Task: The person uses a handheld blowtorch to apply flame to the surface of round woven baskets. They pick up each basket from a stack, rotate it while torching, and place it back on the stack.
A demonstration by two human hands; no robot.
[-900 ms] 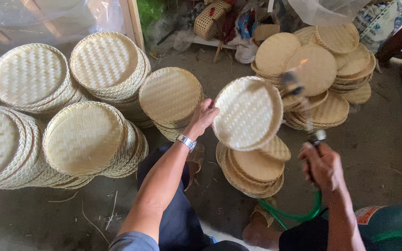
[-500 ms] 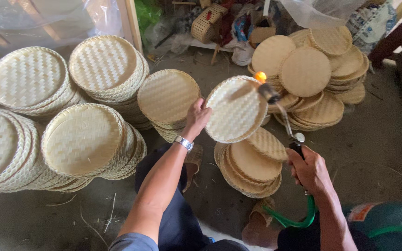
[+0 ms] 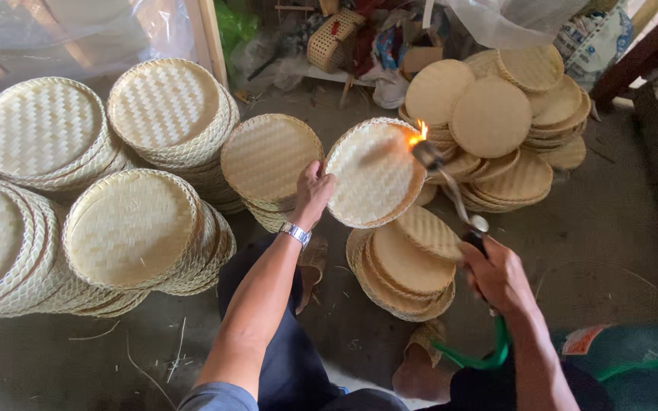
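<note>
Your count: trays, torch, hands

You have two hands, left and right, one gas torch, one held woven tray, and seven tray stacks.

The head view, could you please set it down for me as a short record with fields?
Setting: concrete floor with stacks of round woven trays
Left hand: grips the rim of a woven tray, held up and tilted
Right hand: holds a torch with a green hose
Flame: lit, at the tray's upper right edge
Below the tray: low stack of trays
Left side: tall tray stacks
Far side: further tray pile, woven basket
</note>
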